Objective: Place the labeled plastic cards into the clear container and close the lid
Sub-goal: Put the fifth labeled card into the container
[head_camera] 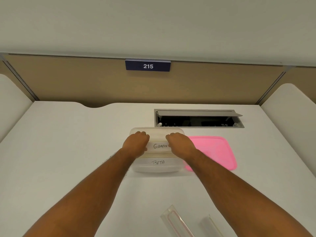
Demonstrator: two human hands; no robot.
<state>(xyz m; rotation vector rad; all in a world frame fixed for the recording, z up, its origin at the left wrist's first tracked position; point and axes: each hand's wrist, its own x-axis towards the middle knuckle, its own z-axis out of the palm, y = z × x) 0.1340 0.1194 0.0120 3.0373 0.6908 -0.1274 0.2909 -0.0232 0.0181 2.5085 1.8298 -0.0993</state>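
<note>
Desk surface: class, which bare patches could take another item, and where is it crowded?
Free: the wide stretch left of the clear container, and the strip right of the pink lid. Crowded: centre, where left hand and right hand hold the GIRAFEE card.

Both hands, left hand (136,144) and right hand (179,144), apparently grip the "GIRAFEE" card (159,146) inside the clear container (157,168); the pink lid (217,151) lies beside it on the counter (68,142).

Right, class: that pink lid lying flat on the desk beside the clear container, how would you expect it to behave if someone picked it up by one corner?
The pink lid looks thin and flat with rounded corners, so it would probably flex or droop a little. It is likely light for its size. Lying flat on the desk, it should slide when pushed rather than roll or tip.
</note>
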